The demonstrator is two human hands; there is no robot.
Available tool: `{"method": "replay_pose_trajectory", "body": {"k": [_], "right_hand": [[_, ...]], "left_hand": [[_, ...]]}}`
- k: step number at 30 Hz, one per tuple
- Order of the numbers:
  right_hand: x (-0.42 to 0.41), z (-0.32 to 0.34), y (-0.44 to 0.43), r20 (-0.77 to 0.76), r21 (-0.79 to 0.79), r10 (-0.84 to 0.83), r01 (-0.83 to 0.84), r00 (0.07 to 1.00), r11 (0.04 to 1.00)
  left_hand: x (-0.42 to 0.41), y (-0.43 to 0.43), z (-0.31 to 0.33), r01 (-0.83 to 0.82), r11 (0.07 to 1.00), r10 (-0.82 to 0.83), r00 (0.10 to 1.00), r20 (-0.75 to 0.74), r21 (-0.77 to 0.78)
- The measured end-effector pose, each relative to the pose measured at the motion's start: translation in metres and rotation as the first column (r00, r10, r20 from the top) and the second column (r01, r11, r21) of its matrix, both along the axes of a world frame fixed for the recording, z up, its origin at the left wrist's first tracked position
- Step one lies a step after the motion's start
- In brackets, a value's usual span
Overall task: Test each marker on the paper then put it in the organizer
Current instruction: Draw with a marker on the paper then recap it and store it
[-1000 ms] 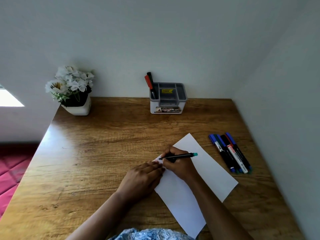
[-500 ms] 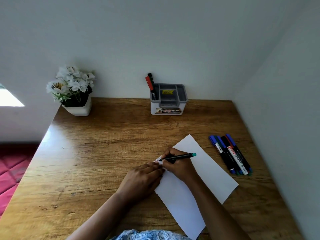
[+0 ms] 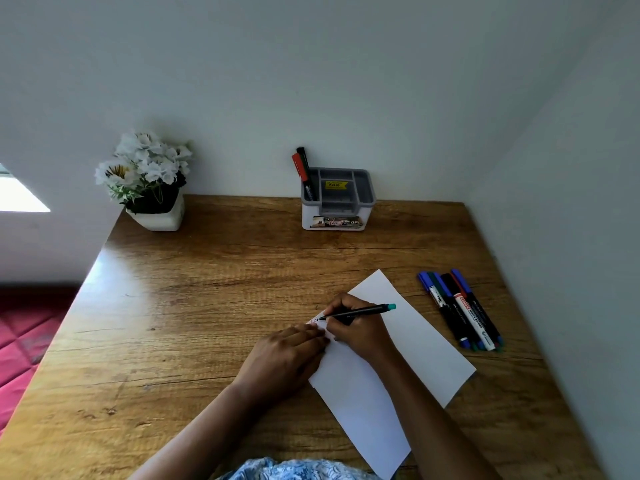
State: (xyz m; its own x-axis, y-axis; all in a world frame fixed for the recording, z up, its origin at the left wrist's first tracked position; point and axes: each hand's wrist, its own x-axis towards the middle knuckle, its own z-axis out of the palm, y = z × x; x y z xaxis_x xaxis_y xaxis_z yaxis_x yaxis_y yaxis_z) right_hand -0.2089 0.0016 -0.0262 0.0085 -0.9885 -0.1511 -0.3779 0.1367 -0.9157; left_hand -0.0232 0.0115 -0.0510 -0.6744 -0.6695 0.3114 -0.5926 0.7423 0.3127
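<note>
A white sheet of paper (image 3: 415, 348) lies slanted on the wooden desk (image 3: 207, 306). My right hand (image 3: 356, 327) grips a thin black marker with a teal end (image 3: 363, 310), its tip touching the paper's left corner, where small marks show. My left hand (image 3: 287, 355) lies flat, its fingers pressing the paper's left edge. Several markers (image 3: 460, 310) lie side by side to the right of the paper. The grey and white organizer (image 3: 337, 199) stands at the back against the wall, with a red marker (image 3: 298, 166) and a black one in its left slot.
A white pot of white flowers (image 3: 149, 181) stands at the desk's back left corner. Walls close the desk at the back and the right. A red mat (image 3: 20, 341) lies on the floor to the left.
The marker's tip has shifted slightly on the paper's corner. Both hands stay in the same place.
</note>
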Motion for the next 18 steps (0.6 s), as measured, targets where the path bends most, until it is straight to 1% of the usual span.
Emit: {"method": "replay_pose_trajectory", "body": {"k": [6,18], "right_hand": [[0.0017,-0.0002,-0.0015,-0.041,-0.004,-0.009,0.009,0.999,1.000],[0.0028,-0.0009,-0.0010,-0.050,0.000,-0.030,0.030,0.998,1.000]], "left_hand": [[0.0001,0.0010,0.0005,0.000,1.000,0.000,1.000,-0.004,-0.007],[-0.0004,0.0005,0.0021,0.003,1.000,-0.003,1.000,-0.007,-0.004]]}}
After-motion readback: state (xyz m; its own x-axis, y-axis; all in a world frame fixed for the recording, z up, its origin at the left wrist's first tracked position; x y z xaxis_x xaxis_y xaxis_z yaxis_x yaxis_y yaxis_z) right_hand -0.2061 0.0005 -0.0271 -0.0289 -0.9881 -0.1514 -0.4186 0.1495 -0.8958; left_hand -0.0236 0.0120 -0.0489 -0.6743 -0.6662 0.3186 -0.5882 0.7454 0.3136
